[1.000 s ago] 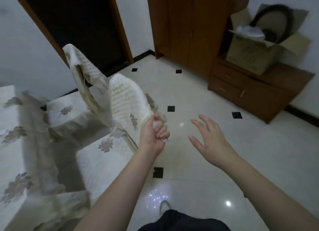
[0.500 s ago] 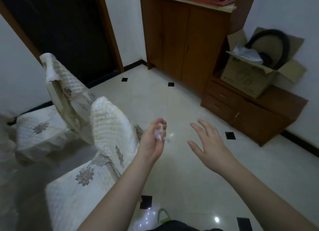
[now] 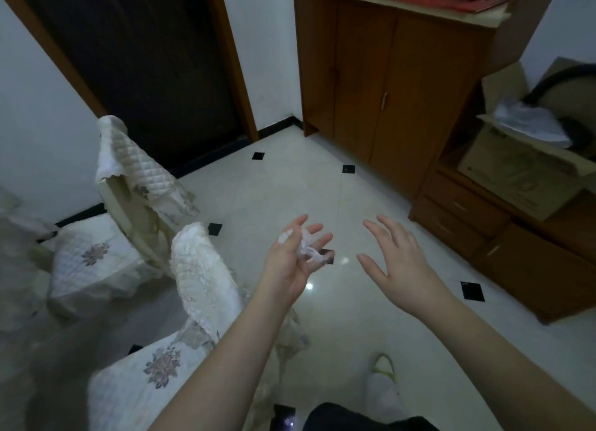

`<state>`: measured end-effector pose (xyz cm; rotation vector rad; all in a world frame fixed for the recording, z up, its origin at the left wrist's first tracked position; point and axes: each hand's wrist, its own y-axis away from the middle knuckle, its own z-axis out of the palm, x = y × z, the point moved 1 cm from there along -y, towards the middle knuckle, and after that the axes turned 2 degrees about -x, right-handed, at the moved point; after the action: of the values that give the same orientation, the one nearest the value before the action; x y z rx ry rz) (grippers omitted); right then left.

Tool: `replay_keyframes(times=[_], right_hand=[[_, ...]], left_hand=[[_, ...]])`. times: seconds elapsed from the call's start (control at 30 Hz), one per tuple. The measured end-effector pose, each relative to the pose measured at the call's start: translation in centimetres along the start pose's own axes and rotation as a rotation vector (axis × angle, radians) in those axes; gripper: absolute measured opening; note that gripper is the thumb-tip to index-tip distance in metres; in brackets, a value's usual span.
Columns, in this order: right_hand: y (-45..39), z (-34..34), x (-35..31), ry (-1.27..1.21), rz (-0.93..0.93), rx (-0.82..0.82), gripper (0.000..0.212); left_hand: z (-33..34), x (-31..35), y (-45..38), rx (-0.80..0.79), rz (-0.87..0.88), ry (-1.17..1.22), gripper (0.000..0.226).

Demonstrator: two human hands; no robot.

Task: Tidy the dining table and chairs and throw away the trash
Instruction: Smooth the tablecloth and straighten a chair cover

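My left hand [image 3: 290,263] is raised over the floor, palm turned up, its fingers loosened around a small crumpled scrap of whitish trash [image 3: 307,252] that hangs from the fingertips. My right hand [image 3: 396,256] hovers beside it, a little apart, fingers spread and holding nothing. Two dining chairs with white quilted flower-print covers stand to my left: the near chair [image 3: 203,279] just beside my left forearm, the far chair [image 3: 129,169] behind it. A blurred edge of the covered dining table [image 3: 13,269] shows at the far left.
A tall wooden cabinet [image 3: 387,92] stands ahead with red papers on top. A low drawer unit [image 3: 477,230] at right carries an open cardboard box [image 3: 522,169]. A dark doorway [image 3: 145,59] lies behind the chairs. Glossy tiled floor [image 3: 290,185] stretches ahead; my slippered foot [image 3: 383,372] is below.
My view swung right, away from the table toward the cabinet. My left hand went from a tight fist to loosened fingers, exposing the scrap. The right hand stayed open beside it.
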<state>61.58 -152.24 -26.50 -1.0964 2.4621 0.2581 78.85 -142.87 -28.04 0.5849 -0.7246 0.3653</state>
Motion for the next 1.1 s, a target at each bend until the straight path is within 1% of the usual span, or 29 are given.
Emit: replay_keyframes(times=[0.07, 0.17, 0.23, 0.33, 0.5, 0.57, 0.7, 0.83, 0.93, 1.0, 1.1], right_hand=[[-3.2, -0.7, 1.3, -0.002, -0.024, -0.002, 0.060], [-7.7, -2.1, 3.7, 0.003, -0.077, -0.012, 0.060], [-10.4, -3.2, 5.1, 0.000, -0.101, -0.025, 0.060], [-14.4, -4.6, 6.6, 0.009, -0.156, -0.043, 0.059], [-19.4, -4.3, 6.4, -0.001, -0.242, -0.099, 0.060], [-21.4, -3.6, 5.6, 0.007, -0.284, -0.128, 0.060], [-26.0, -1.7, 3.3, 0.055, -0.370, -0.175, 0.061], [-31.2, 0.8, -0.6, 0.082, -0.453, -0.228, 0.061], [-35.1, 2.4, -3.8, 0.113, -0.540, -0.276, 0.061], [-38.2, 2.8, -6.5, 0.137, -0.592, -0.276, 0.062], [-41.9, 3.1, -10.0, 0.122, -0.627, -0.248, 0.063]], left_hand=[[1.1, 0.2, -2.4, 0.067, -0.004, -0.077, 0.026], [3.3, 0.6, -6.2, 0.153, 0.039, -0.076, 0.020], [5.0, 1.1, -8.4, 0.170, 0.069, -0.063, 0.019], [6.3, 1.8, -11.3, 0.179, 0.111, -0.091, 0.023], [5.5, 2.9, -14.3, 0.193, 0.122, -0.019, 0.029], [4.8, 3.9, -15.5, 0.198, 0.101, 0.019, 0.034], [1.8, 6.5, -17.8, 0.149, 0.040, 0.151, 0.046], [-2.2, 9.8, -20.3, 0.172, 0.055, 0.179, 0.057], [-5.3, 12.6, -22.4, 0.233, 0.114, 0.227, 0.056], [-7.1, 14.7, -23.5, 0.279, 0.165, 0.269, 0.054], [-9.3, 17.3, -24.6, 0.350, 0.169, 0.166, 0.056]])
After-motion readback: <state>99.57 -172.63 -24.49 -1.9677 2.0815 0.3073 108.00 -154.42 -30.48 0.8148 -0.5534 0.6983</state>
